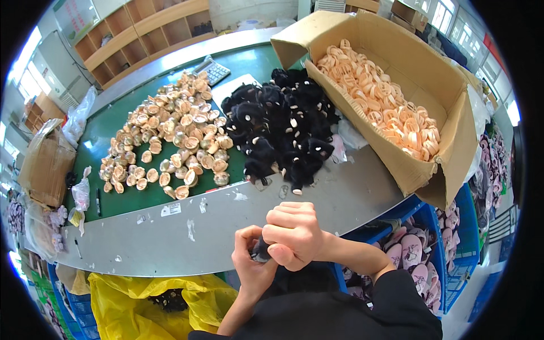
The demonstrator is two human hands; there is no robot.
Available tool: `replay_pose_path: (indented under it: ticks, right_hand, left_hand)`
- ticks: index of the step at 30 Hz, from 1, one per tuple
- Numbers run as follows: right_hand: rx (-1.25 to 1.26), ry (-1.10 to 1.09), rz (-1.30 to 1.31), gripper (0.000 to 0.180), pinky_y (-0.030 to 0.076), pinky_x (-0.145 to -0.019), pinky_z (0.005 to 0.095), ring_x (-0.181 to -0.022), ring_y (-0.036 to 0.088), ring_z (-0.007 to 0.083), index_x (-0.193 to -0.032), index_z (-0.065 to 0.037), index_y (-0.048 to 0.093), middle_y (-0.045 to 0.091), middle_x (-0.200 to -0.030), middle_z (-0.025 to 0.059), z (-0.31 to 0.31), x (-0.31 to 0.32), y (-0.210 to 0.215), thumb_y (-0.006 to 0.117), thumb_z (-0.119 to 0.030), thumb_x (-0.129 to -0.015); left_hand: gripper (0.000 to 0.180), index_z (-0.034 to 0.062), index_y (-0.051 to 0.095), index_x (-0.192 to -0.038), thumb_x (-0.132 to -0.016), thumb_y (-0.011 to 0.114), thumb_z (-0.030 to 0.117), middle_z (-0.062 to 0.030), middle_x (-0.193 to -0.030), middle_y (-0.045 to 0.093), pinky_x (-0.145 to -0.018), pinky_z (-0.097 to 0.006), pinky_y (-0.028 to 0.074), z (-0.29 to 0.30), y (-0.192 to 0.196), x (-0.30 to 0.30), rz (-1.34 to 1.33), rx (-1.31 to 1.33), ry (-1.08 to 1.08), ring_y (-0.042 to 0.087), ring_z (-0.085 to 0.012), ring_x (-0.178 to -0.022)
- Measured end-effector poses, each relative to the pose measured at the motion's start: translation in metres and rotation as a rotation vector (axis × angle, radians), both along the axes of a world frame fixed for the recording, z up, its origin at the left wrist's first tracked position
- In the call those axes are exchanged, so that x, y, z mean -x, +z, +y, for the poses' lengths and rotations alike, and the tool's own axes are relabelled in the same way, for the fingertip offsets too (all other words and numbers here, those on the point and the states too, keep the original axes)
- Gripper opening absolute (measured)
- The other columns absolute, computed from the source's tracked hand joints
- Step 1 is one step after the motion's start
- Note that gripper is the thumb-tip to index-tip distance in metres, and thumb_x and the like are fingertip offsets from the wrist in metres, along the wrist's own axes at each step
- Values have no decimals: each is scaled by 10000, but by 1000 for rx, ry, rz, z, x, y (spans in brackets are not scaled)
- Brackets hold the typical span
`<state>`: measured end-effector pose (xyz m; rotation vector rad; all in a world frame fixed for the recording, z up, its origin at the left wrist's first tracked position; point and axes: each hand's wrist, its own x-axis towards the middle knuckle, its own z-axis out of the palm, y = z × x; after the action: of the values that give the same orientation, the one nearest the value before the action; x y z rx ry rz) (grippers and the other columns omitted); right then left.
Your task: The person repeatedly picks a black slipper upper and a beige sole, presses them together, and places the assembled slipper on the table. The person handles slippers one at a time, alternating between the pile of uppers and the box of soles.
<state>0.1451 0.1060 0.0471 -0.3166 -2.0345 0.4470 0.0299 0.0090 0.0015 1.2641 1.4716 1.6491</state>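
Observation:
In front of my body, at the near edge of the table, both hands are brought together. My left hand [253,266] is closed round a small black plush piece [260,249], of which only a dark patch shows. Pressed against it from the right is my right hand [292,235], curled like a fist; its fingertips and what lies under them are hidden. Beyond my hands lies a heap of black furry plush pieces [272,124] with small pale bits on them. To its left are many peach and gold half-round shells [181,136], spread loosely over the green tabletop [136,201].
An open cardboard box [391,164] of peach plastic rings [391,102] stands at the right. A calculator [214,71] lies at the back. Below the metal edge [226,224] are a yellow bag [113,300] and blue crates [464,255] with pink slippers [412,252].

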Motion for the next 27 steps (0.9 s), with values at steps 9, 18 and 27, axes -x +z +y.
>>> replay_pose_path:
  ticks: [9,18,27]
  right_hand:
    - [294,160,162,376,373,-461,365,-467,471,248,-662,-42,533,469,-596,74,-1,10,-14,465,-178,-1006]
    - [583,-82,49,364,481,-595,273,-635,588,150,-907,-3,630,589,-772,70,-12,4,-22,660,-360,-972]
    - [723,-58,-11,393,467,-618,346,-697,554,263,-865,-39,550,539,-803,105,-30,-3,-36,866,-259,-784]
  left_hand:
    - [461,28,569,-1116,-725,810,-11,-69,-950,657,-743,-264,512,-8,-1,9,4,9,-8,622,-120,-816]
    - [52,-9,617,-956,-929,586,-41,14,-900,620,-745,-193,442,-2,-7,25,-408,124,40,557,-36,-846]
    - [124,59,598,-991,-971,684,146,-9,-941,624,-809,-236,463,-7,-11,25,-927,115,-127,586,-94,-887]
